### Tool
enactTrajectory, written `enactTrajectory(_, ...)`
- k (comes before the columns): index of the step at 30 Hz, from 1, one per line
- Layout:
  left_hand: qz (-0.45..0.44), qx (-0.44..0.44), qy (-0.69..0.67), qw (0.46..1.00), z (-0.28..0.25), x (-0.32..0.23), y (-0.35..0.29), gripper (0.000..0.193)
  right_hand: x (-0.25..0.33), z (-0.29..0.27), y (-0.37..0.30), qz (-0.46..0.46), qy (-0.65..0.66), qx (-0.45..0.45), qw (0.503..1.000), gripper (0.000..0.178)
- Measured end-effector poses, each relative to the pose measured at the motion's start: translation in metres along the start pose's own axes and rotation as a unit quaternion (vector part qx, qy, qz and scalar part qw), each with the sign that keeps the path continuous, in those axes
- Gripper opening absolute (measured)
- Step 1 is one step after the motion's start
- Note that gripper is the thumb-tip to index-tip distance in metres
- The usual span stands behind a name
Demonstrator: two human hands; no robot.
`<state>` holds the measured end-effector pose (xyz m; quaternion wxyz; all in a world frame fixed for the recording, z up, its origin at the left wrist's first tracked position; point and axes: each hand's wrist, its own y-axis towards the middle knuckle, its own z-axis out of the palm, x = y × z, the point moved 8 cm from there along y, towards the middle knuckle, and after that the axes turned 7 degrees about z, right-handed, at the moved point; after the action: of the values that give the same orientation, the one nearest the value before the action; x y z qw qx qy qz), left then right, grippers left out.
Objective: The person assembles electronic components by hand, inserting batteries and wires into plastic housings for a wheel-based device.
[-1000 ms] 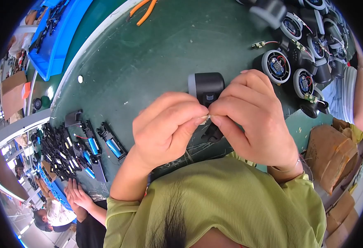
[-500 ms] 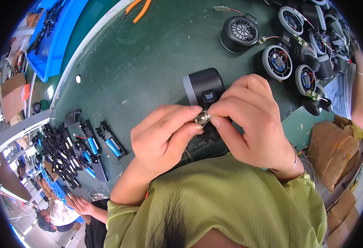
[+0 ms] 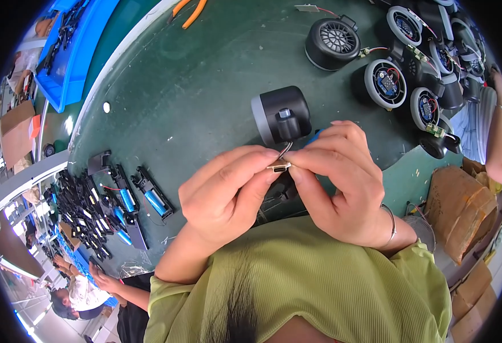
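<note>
A small circuit board with a metal port (image 3: 279,168) is pinched between both my hands, its port side facing me. The thumb and forefinger of my left hand (image 3: 219,191) grip its left end. Those of my right hand (image 3: 342,186) grip its right end. Thin wires (image 3: 286,150) run up from the board to a black round housing with a grey rim (image 3: 290,114), which lies on its side just beyond my fingertips. Something black, partly hidden, sits below the board between my hands. A bit of blue (image 3: 315,137) shows behind my right hand.
Several fan-like black housings with grey rings (image 3: 385,83) crowd the table's far right. Black parts with blue cells (image 3: 155,200) lie at the left. Orange-handled pliers (image 3: 194,14) and a blue tray (image 3: 71,74) are at the far left. Other people's arms (image 3: 496,131) show at both sides.
The board has been tilted so its port opening now faces me. My right hand has shifted slightly down, uncovering more of the housing and the wires.
</note>
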<state>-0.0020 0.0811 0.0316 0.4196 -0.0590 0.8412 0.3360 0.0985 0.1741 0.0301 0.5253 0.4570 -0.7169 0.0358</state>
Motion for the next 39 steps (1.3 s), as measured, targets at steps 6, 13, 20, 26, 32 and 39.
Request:
enactTrajectory(6, -0.007, -0.002, 0.018, 1.000, 0.002, 0.002, 0.000, 0.021, 0.000, 0.003, -0.007, 0.006, -0.004, -0.015, 1.000, 0.022)
enactTrajectory(13, 0.058, 0.011, 0.077, 0.995, 0.004, -0.003, -0.002, 0.024, 0.006, 0.005, -0.011, 0.023, -0.006, -0.025, 0.999, 0.024)
enactTrajectory(20, 0.021, 0.044, 0.040, 0.998, 0.006, 0.001, 0.004, 0.026, -0.006, 0.005, -0.004, 0.072, 0.032, -0.007, 0.997, 0.021)
enactTrajectory(26, -0.026, 0.069, -0.109, 0.991, 0.009, 0.015, 0.001, 0.022, -0.012, 0.001, -0.002, 0.076, 0.042, 0.027, 0.996, 0.020)
enactTrajectory(32, -0.063, 0.071, -0.161, 0.982, 0.015, 0.019, -0.001, 0.022, -0.014, -0.002, -0.003, 0.074, 0.054, 0.028, 0.995, 0.019)
enactTrajectory(39, -0.025, 0.169, 0.121, 0.978, 0.011, 0.035, 0.016, 0.058, -0.031, -0.015, -0.007, 0.080, 0.069, 0.110, 0.988, 0.014)
